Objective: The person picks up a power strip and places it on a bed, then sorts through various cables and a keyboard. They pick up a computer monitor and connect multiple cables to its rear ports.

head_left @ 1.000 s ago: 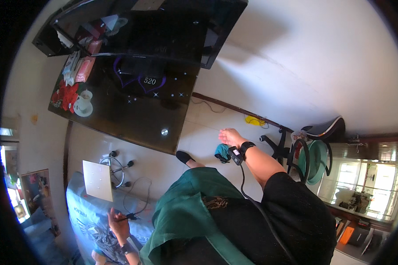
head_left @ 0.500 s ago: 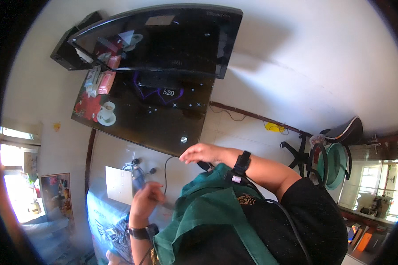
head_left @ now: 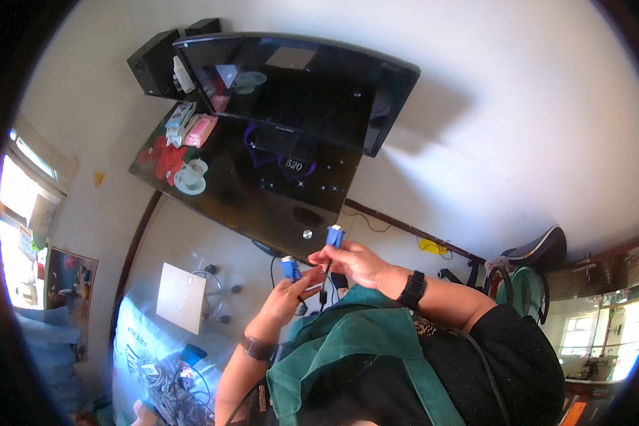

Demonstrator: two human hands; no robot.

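Note:
Both my hands are raised close together in front of my green apron, at the near edge of a dark glossy table [head_left: 245, 202]. My left hand [head_left: 285, 298] is closed on a blue VGA connector [head_left: 290, 268], whose metal end points up and away from me. In my right hand [head_left: 358, 264], a second blue VGA connector [head_left: 335, 237] is pinched upright, its pale end at the top. Black cable [head_left: 324, 295] hangs down between the hands. The two connectors are apart, and fingers partly cover their lower ends.
On the table stand a large black monitor [head_left: 291, 92] and packs of wipes [head_left: 201, 130]; a black speaker [head_left: 155, 64] is behind. A white cup and saucer [head_left: 190, 179] shows at the left, real or printed I cannot tell. A white board [head_left: 181, 298] is lower left, near coiled cables [head_left: 167, 387].
My hands have come together in front of me, and each now holds a blue VGA connector; neither connector showed before. The view has shifted, so the table and monitor appear lower and further right.

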